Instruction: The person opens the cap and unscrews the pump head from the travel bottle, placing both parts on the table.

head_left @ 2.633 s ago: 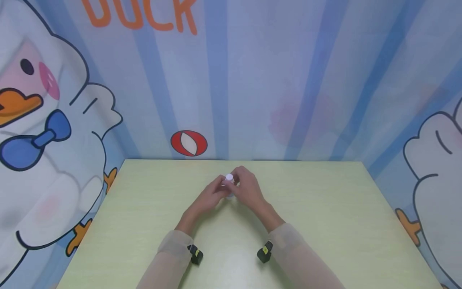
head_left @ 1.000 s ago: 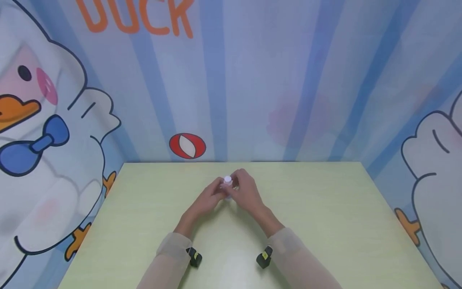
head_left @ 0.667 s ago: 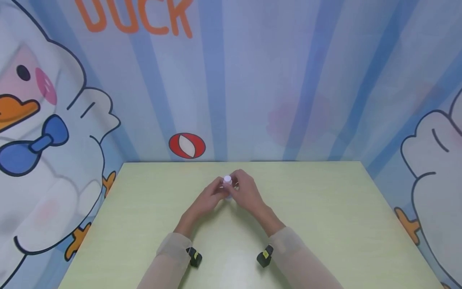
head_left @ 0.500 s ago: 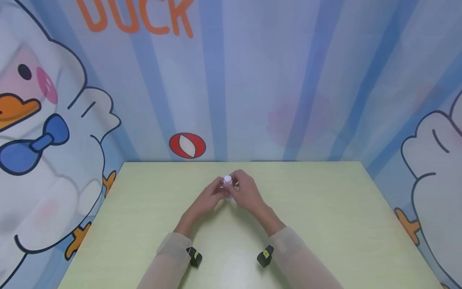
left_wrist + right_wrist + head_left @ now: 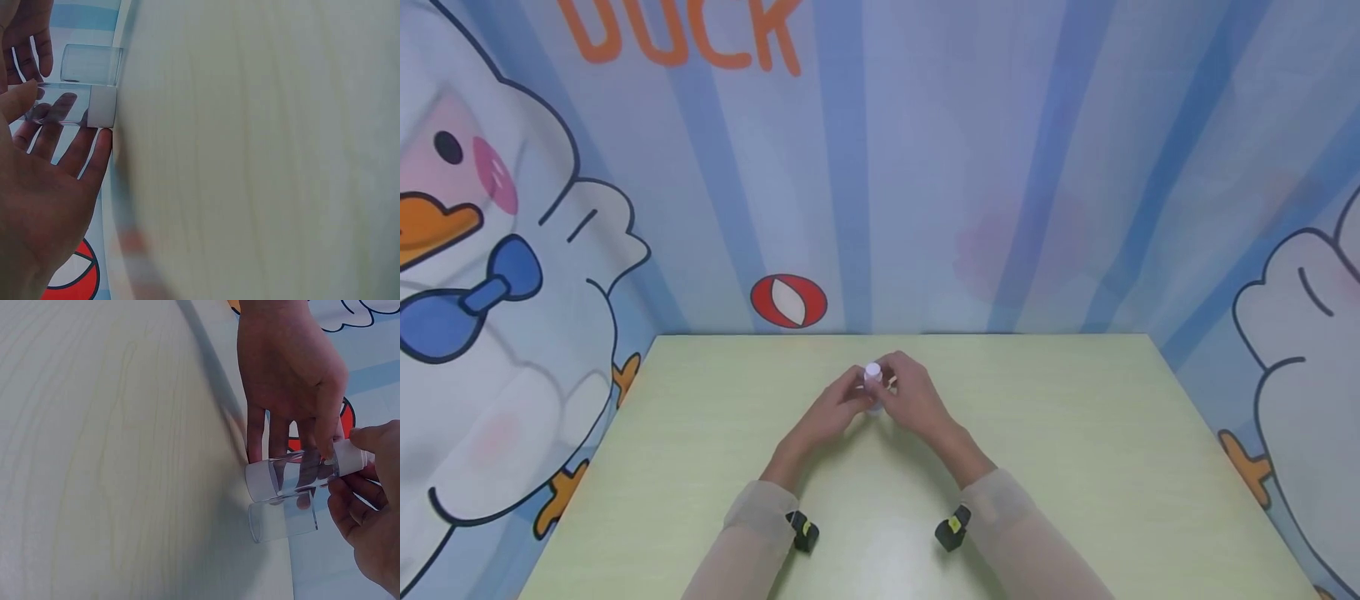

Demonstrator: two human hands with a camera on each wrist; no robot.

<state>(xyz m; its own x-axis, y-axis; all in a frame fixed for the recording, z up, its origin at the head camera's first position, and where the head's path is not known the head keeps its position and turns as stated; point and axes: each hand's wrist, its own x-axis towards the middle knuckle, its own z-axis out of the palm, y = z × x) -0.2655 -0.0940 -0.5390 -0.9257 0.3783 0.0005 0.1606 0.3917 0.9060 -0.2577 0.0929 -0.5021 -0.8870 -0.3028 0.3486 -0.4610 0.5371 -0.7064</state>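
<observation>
Between both hands a small clear bottle with a white base and a white top stands upright, its base on the table. My left hand grips the clear body, fingers on the far side and thumb nearer the top. My right hand pinches the white top between thumb and curled fingers. In the head view only the round white tip shows well between my right hand and left hand. A clear open-looking cylinder stands right beside the bottle, hidden behind my right hand in the head view.
The pale wood-patterned table ends at a blue striped backdrop close behind the hands. Cartoon ducks are printed on the side walls. A black wrist camera sits on each sleeve.
Both hands stay at the bottle throughout. The right wrist has turned very slightly outward, while the left hand keeps its place. The head view has shifted a little.
</observation>
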